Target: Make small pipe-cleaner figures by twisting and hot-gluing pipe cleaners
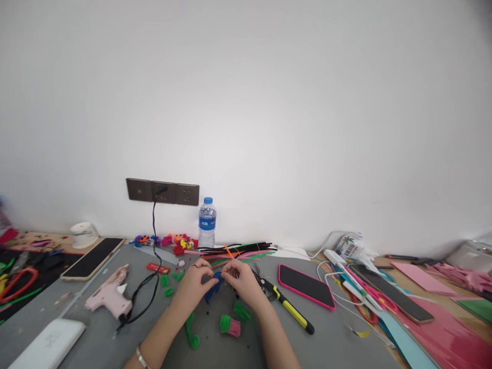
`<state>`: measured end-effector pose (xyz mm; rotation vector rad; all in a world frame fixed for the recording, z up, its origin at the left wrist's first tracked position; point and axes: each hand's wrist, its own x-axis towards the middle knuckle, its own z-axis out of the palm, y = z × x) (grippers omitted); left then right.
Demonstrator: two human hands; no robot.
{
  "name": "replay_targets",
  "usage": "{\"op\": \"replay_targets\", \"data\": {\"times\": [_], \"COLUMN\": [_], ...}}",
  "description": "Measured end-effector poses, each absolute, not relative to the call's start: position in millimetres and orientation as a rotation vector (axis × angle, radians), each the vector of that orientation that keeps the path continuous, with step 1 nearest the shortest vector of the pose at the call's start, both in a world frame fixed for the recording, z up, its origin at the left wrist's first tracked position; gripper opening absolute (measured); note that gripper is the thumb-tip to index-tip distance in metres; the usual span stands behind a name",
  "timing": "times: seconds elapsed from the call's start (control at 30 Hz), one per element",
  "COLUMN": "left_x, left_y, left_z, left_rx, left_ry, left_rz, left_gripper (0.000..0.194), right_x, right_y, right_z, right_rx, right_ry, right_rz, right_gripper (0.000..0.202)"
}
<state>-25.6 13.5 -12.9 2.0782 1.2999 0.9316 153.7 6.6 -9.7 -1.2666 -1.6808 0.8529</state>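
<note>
Both hands meet over the middle of the grey mat. My left hand (199,281) has its thumb and fingers bent around a small blue fuzzy piece (212,291), which partly shows below the fingertips. Close beside it, my right hand (239,277) pinches an orange stem (229,251) that sticks up past the fingers. Nearer to me lie a green and pink fuzzy roll (230,326), a green piece (242,310) and a long green piece with a curled end (192,333). Small green pieces (168,292) rest left of my left hand.
A bundle of coloured stems (253,249) and a water bottle (207,225) stand beyond the hands. Left are a pink glue gun (111,297) with a black cord and a phone (93,259). Right are yellow-handled pliers (294,310) and a pink-cased phone (306,286).
</note>
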Motion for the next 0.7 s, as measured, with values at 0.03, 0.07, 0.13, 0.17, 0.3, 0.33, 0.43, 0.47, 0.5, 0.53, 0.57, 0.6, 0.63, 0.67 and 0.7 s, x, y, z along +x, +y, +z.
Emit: {"op": "replay_targets", "data": {"times": [0.03, 0.07, 0.13, 0.17, 0.3, 0.33, 0.43, 0.47, 0.5, 0.53, 0.57, 0.6, 0.63, 0.67, 0.7], "left_x": [-25.9, -26.3, -27.2, -27.8, -29.5, -29.8, -30.6, -30.9, -31.2, -31.6, -32.0, -32.4, -32.8, -33.2, -33.6], "left_y": [13.8, 13.9, 13.5, 13.0, 9.2, 8.3, 7.6, 8.0, 8.6, 9.4, 10.1, 10.8, 11.4, 11.9, 12.3], "left_z": [-13.2, -13.3, -12.4, -11.4, -5.8, -4.5, -2.9, -3.1, -3.3, -3.7, -3.9, -4.0, -4.0, -4.0, -4.0], "left_rx": [2.074, 2.071, 2.074, 2.081, 2.119, 2.124, 2.124, 2.121, 2.114, 2.103, 2.090, 2.077, 2.064, 2.050, 2.036], "left_ry": [1.299, 1.303, 1.331, 1.352, 1.409, 1.410, 1.402, 1.396, 1.389, 1.381, 1.369, 1.354, 1.337, 1.324, 1.316], "left_rz": [0.935, 0.932, 0.900, 0.869, 0.686, 0.652, 0.632, 0.638, 0.648, 0.659, 0.673, 0.690, 0.711, 0.729, 0.742], "left_gripper": [0.015, 0.017, 0.022, 0.023, 0.017, 0.015, 0.013, 0.014, 0.015, 0.016, 0.015, 0.015, 0.014, 0.013, 0.012], "right_x": [154.0, 154.2, 154.6, 154.7, 155.0, 155.1, 155.6, 155.7, 155.9, 156.1, 156.3, 156.4, 156.5, 156.6, 156.7], "right_y": [7.0, 7.4, 8.0, 8.1, 8.1, 8.0, 8.0, 8.1, 8.1, 8.2, 8.2, 8.3, 8.3, 8.4, 8.4], "right_z": [-10.2, -10.6, -11.4, -11.7, -12.4, -12.5, -12.9, -13.0, -13.1, -13.1, -13.1, -13.2, -13.2, -13.2, -13.2], "right_rx": [-1.266, -1.265, -1.262, -1.261, -1.262, -1.261, -1.255, -1.252, -1.249, -1.247, -1.243, -1.238, -1.234, -1.231, -1.229], "right_ry": [-1.679, -1.676, -1.671, -1.669, -1.667, -1.667, -1.663, -1.660, -1.658, -1.655, -1.651, -1.648, -1.644, -1.641, -1.639], "right_rz": [0.855, 0.857, 0.859, 0.859, 0.858, 0.859, 0.862, 0.865, 0.868, 0.871, 0.874, 0.880, 0.883, 0.886, 0.888], "right_gripper": [0.006, 0.006, 0.006, 0.006, 0.006, 0.006, 0.005, 0.005, 0.005, 0.005, 0.006, 0.006, 0.006, 0.007, 0.007]}}
